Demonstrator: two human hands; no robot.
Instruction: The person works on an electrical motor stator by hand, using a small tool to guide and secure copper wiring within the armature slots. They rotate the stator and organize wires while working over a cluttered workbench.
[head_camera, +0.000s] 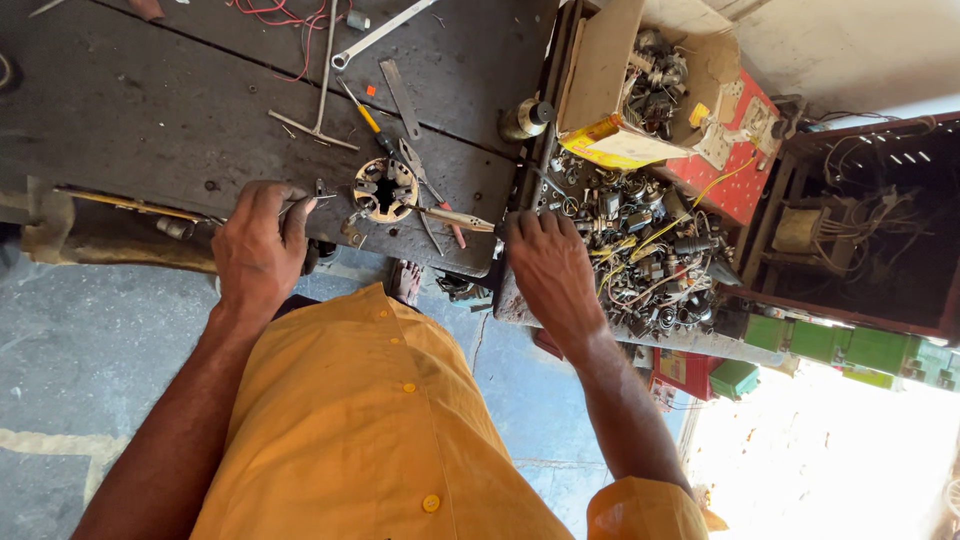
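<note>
Apparently mid-job, the round motor part (385, 189) lies stripped among tools, left hand (258, 245) fingers curled on the bench edge (150, 210), right hand (548, 268) gripping thin pliers (455, 217)

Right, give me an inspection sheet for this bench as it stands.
Surface: dark, worn wooden workbench, scratched and stained.
Job's things: round metal part with inner lugs near the bench's front edge; pliers beside it.
Clutter: screwdriver, spanner, T-shaped rod; tray of small metal parts; open cardboard box of parts.
Grippers: left hand rests on the bench edge over a small metal piece; right hand grips the tray's edge.
Cables: red wire at the bench's back; yellow wire across the tray.
Surroundings: grey concrete floor; green boxes at right.
</note>
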